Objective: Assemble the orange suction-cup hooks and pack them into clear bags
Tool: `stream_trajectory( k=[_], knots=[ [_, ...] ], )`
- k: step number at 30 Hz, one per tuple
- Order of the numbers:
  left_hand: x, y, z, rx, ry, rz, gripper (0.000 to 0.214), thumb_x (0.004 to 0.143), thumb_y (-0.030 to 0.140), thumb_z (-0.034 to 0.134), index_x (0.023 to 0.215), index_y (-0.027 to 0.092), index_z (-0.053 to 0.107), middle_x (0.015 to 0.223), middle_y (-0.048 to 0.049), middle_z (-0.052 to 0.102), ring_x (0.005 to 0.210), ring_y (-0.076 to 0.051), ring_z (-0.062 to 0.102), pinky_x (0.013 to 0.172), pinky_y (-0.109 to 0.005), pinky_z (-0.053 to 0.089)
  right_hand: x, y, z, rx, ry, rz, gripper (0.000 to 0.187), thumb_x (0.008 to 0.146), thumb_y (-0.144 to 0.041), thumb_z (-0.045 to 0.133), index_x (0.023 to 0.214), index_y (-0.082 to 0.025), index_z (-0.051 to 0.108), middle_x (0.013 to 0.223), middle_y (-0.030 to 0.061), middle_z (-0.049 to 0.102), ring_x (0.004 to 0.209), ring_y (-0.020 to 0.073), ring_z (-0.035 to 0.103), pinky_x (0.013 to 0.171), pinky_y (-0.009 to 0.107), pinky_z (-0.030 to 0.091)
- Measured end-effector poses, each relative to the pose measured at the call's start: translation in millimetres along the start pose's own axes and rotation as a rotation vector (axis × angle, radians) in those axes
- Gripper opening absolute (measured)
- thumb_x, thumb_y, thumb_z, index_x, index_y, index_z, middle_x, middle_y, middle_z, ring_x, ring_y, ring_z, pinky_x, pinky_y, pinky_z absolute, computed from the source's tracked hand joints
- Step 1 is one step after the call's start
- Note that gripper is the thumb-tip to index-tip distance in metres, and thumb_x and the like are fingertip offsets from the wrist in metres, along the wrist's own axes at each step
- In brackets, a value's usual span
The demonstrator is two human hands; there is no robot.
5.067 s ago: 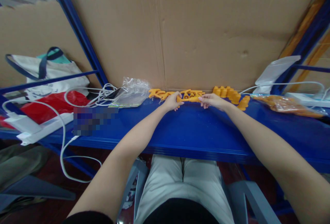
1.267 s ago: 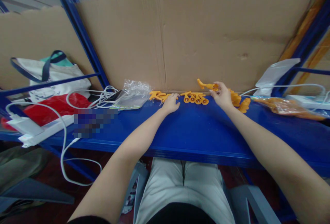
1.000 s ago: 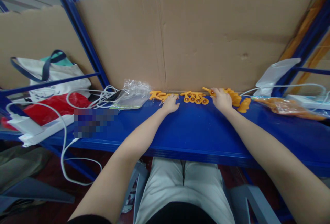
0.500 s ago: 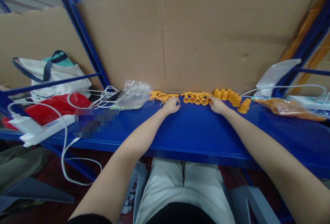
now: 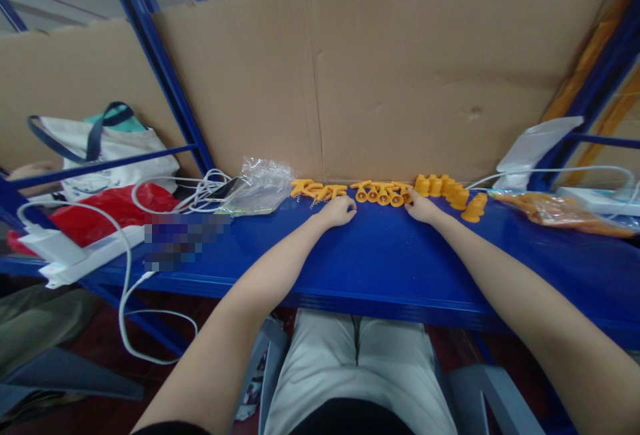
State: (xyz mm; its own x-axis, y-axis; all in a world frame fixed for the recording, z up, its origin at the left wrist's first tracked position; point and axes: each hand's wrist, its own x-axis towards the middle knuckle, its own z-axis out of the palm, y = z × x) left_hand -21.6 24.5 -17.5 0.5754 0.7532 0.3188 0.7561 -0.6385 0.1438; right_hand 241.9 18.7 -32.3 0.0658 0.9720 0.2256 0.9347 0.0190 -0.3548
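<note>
My left hand [image 5: 342,211] is over the blue tabletop with its fingers curled in toward the thumb; whatever they may hold is hidden. Just behind it lie several yellow T-shaped handles with metal spirals [image 5: 315,191], like corkscrews. At the right end of a row of yellow T-handled cones [image 5: 383,196], my right hand [image 5: 421,209] has its fingers and thumb closed around the last cone. The cones' round open ends face me. Yellow bell-shaped cups [image 5: 434,185] stand in a line to the right of that hand, and another cup [image 5: 474,208] lies tipped nearer me.
A clear plastic bag [image 5: 260,188] and white cables [image 5: 207,188] lie left, near a red bag [image 5: 115,208], a tote [image 5: 115,155] and a power strip [image 5: 95,255]. Right lies a bag of orange parts [image 5: 560,211]. A cardboard wall [image 5: 400,75] closes the back.
My left hand has shifted slightly right and toward me, off the corkscrew-like handles, uncovering more of them. My right hand has stayed at the row's end.
</note>
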Motion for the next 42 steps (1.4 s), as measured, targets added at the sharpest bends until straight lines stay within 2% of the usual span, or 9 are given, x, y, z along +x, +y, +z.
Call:
stream_trajectory(
  k=[3,6,14,18,22,29,35,38,42],
  knots=[
    [-2,8,-0.9,0.0,-0.051,0.061,0.022,0.086,0.018,0.056,0.1,0.018,0.073,0.113,-0.0086,0.074,0.11,-0.024,0.067,0.103,-0.038,0.049,6,9,3,0.086,0.026,-0.053,0.065,0.086,-0.017,0.048,0.15,-0.01,0.042,0.147,0.0159,0.052,0.135,0.028,0.051,0.113,0.041,0.038],
    [-4,16,0.4,-0.01,-0.096,0.098,0.028,0.089,0.019,0.053,0.11,0.017,0.071,0.123,-0.0097,0.071,0.118,-0.024,0.064,0.107,-0.037,0.046,11,15,7,0.107,0.031,-0.064,0.062,0.086,-0.017,0.049,0.148,-0.012,0.046,0.146,0.0144,0.053,0.134,0.0267,0.051,0.113,0.04,0.038],
    [-5,20,2.7,-0.04,-0.148,0.083,0.034,0.092,0.023,0.05,0.122,0.016,0.065,0.135,-0.0119,0.064,0.128,-0.024,0.058,0.113,-0.04,0.04,15,15,12,-0.043,0.002,-0.042,0.057,0.093,-0.027,0.045,0.15,-0.027,0.045,0.139,0.0067,0.062,0.126,0.0274,0.059,0.106,0.045,0.045],
    [-6,15,0.3,0.052,-0.134,-0.032,0.037,0.096,0.034,0.048,0.124,0.017,0.064,0.146,-0.0144,0.054,0.142,-0.03,0.041,0.119,-0.059,0.022,9,7,6,-0.072,-0.032,-0.04,0.058,0.094,-0.027,0.042,0.152,-0.026,0.041,0.14,0.0076,0.06,0.129,0.0267,0.057,0.109,0.045,0.043],
    [-6,4,0.6,0.059,-0.094,-0.163,0.046,0.098,0.04,0.041,0.136,0.018,0.056,0.155,-0.0148,0.043,0.149,-0.034,0.027,0.119,-0.065,0.014,4,0,2,-0.077,-0.054,-0.031,0.058,0.095,-0.025,0.04,0.153,-0.024,0.04,0.143,0.0083,0.058,0.132,0.0269,0.054,0.11,0.046,0.041],
    [-4,-6,4.1,-0.002,-0.093,-0.231,0.052,0.098,0.043,0.039,0.145,0.023,0.047,0.155,-0.0139,0.042,0.146,-0.033,0.033,0.116,-0.062,0.024,8,2,6,-0.113,-0.018,-0.054,0.057,0.095,-0.026,0.039,0.151,-0.029,0.042,0.138,0.0062,0.062,0.128,0.0279,0.057,0.108,0.05,0.043],
    [-5,4,-0.1,-0.001,-0.125,-0.274,0.053,0.099,0.041,0.038,0.147,0.019,0.046,0.158,-0.0148,0.036,0.148,-0.034,0.029,0.118,-0.062,0.021,5,-1,5,-0.103,-0.024,-0.025,0.057,0.095,-0.025,0.039,0.152,-0.027,0.042,0.14,0.0082,0.06,0.128,0.0291,0.057,0.108,0.05,0.044],
    [-5,7,0.2,0.012,-0.166,-0.216,0.052,0.101,0.039,0.034,0.148,0.02,0.044,0.161,-0.0124,0.032,0.151,-0.031,0.023,0.119,-0.061,0.017,3,-3,3,-0.107,-0.023,-0.021,0.057,0.095,-0.026,0.039,0.152,-0.028,0.042,0.14,0.0072,0.061,0.129,0.0285,0.056,0.108,0.049,0.043],
    [-2,4,6.2,0.01,-0.156,-0.113,0.049,0.102,0.04,0.034,0.145,0.021,0.049,0.16,-0.0117,0.034,0.15,-0.028,0.026,0.121,-0.059,0.014,1,-4,2,-0.095,-0.053,-0.027,0.058,0.096,-0.025,0.037,0.153,-0.025,0.039,0.142,0.0092,0.058,0.131,0.0291,0.054,0.108,0.049,0.043]
  ],
)
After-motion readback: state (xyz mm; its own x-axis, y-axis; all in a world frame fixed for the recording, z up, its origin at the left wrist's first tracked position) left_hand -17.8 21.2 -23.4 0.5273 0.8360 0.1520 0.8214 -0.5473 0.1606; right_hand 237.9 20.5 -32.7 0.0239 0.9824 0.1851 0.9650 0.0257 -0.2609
